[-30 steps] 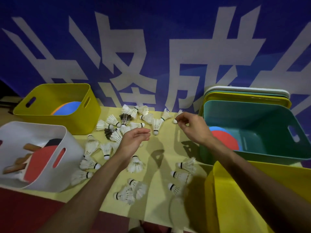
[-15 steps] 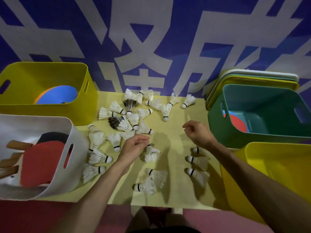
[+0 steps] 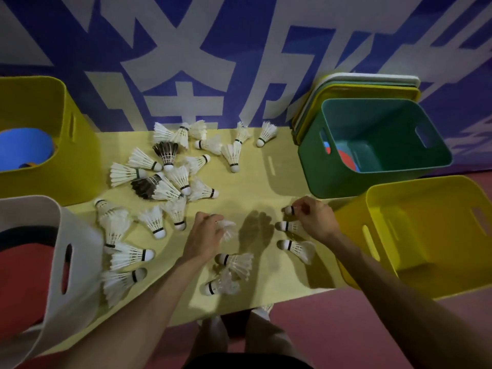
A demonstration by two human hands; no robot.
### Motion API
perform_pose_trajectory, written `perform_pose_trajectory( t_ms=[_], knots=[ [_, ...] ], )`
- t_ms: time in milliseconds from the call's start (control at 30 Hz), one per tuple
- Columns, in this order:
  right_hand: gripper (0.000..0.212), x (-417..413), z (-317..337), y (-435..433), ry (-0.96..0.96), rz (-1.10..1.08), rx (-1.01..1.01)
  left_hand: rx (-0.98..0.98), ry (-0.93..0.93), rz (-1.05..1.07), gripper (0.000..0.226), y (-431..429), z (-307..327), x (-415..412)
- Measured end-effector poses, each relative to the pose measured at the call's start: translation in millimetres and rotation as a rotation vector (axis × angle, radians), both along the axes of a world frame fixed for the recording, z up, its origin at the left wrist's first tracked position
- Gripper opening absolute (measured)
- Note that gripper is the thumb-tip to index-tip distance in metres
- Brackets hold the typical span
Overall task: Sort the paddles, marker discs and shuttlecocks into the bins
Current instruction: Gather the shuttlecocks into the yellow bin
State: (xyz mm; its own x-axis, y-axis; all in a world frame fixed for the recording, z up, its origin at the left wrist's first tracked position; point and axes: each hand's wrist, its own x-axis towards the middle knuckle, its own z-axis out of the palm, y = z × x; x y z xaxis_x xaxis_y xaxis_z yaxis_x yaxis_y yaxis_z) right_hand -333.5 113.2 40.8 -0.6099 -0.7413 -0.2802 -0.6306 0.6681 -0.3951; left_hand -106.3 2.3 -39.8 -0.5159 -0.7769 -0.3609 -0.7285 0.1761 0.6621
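Just before green bin [image 3: 372, 179] of red and blue marker discs [image 3: 343, 157], pinching shuttlecock [image 3: 289, 209] crosswise in right hand [image 3: 312, 219], cork away from bin; clutching second shuttlecock [image 3: 227, 226] in left hand [image 3: 203, 233].

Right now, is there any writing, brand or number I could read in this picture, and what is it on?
Blue banner: huge white Chinese characters, cut off by the top of the frame; none can be read whole.
Shuttlecocks: only plain black bands near the corks; any print is too small to read.
Bins: no label, brand or number shows.
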Motion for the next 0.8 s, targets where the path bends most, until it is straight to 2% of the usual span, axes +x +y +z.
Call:
perform_pose_trajectory(
  t_ms=[167, 500, 667, 800],
  knots=[
    [0.02, -8, -5, 14, 0.004, -0.087, 0.018, -0.08, 0.042, 0.068, 0.029, -3, 0, 0],
    [0.042, -35, -23, 4, -0.123, -0.28, 0.046, -0.102, 0.182, 0.342, 0.023, -6, 50, -8],
    [0.034, -38, -32, -10, -0.186, -0.303, 0.087, -0.067, 0.269, 0.428, 0.022, -10, 76, -9],
    [0.022, -37, -36, -12, -0.162, -0.256, -0.003, -0.021, 0.379, 0.475, 0.025, -11, 99, -9]
  ],
)
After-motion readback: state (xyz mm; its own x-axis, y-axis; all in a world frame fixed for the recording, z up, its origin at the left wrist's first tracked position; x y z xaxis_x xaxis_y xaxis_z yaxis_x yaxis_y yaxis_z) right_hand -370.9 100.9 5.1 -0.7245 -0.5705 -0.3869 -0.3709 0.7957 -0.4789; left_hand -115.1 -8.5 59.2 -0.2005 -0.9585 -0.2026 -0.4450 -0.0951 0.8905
